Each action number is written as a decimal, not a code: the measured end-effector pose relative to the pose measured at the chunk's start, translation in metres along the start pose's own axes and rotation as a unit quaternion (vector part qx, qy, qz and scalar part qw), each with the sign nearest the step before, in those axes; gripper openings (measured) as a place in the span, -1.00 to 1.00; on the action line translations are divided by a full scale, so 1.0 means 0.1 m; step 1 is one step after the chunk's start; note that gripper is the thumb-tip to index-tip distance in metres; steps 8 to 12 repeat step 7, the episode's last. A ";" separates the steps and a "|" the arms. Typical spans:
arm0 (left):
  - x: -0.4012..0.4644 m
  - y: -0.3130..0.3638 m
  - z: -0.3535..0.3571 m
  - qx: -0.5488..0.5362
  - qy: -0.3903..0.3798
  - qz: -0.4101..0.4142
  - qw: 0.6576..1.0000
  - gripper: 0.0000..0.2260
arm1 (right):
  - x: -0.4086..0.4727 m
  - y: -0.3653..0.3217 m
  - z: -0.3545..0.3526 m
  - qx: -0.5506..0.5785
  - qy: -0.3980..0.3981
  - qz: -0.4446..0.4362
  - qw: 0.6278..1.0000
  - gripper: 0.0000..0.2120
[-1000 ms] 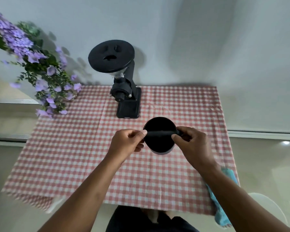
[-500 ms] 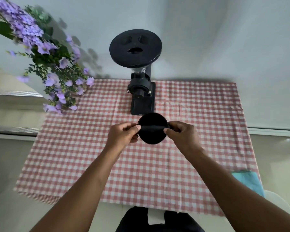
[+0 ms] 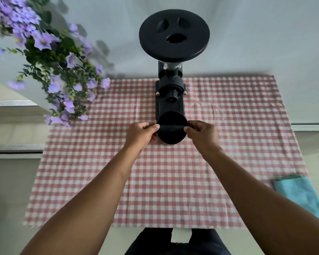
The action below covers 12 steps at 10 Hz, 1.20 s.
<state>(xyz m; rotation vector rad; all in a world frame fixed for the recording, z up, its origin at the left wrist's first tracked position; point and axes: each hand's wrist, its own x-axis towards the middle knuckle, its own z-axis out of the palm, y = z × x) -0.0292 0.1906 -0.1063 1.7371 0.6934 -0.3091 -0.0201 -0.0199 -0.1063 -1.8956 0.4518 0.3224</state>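
Observation:
A black round cup [image 3: 171, 134] with a bar across its mouth is held just in front of the base of a black coffee grinder [image 3: 170, 96]. My left hand [image 3: 142, 134] pinches the bar's left end and my right hand [image 3: 201, 134] pinches its right end. The grinder stands upright at the back middle of the table, with a wide round black lid [image 3: 174, 34] on top. The cup's far rim touches or overlaps the grinder's foot; I cannot tell which.
A red-and-white checked cloth [image 3: 99, 172] covers the table. Purple flowers with green leaves [image 3: 50, 57] hang over the back left corner. A light blue cloth [image 3: 300, 194] lies at the right front edge. A grey wall stands behind the grinder.
Both hands have carried the black cup away from me, up to the grinder's base. The camera has moved closer and turned left, so the grinder looks larger and more central.

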 end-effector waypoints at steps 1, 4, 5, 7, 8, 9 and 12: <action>0.08 -0.02 -0.02 0.003 -0.008 -0.001 1.000 -0.92 | 0.04 0.03 0.05 0.010 0.014 -0.003 1.000 -0.77; 0.12 -0.02 -0.06 -0.001 -0.027 -0.016 1.000 -0.91 | 0.07 0.07 0.12 0.013 0.024 -0.004 1.000 -0.72; 0.09 -0.01 -0.05 -0.014 -0.033 -0.016 0.999 -0.93 | 0.05 0.06 0.11 0.011 0.020 0.000 1.000 -0.72; -0.13 -0.16 -0.13 0.056 -0.010 0.009 0.998 -0.68 | -0.26 0.14 0.11 -0.034 0.007 0.024 0.999 -0.62; -0.13 -0.16 -0.13 0.056 -0.010 0.009 0.998 -0.68 | -0.26 0.14 0.11 -0.034 0.007 0.024 0.999 -0.62; -0.13 -0.16 -0.13 0.056 -0.010 0.009 0.998 -0.68 | -0.26 0.14 0.11 -0.034 0.007 0.024 0.999 -0.62; -0.13 -0.16 -0.13 0.056 -0.010 0.009 0.998 -0.68 | -0.26 0.14 0.11 -0.034 0.007 0.024 0.999 -0.62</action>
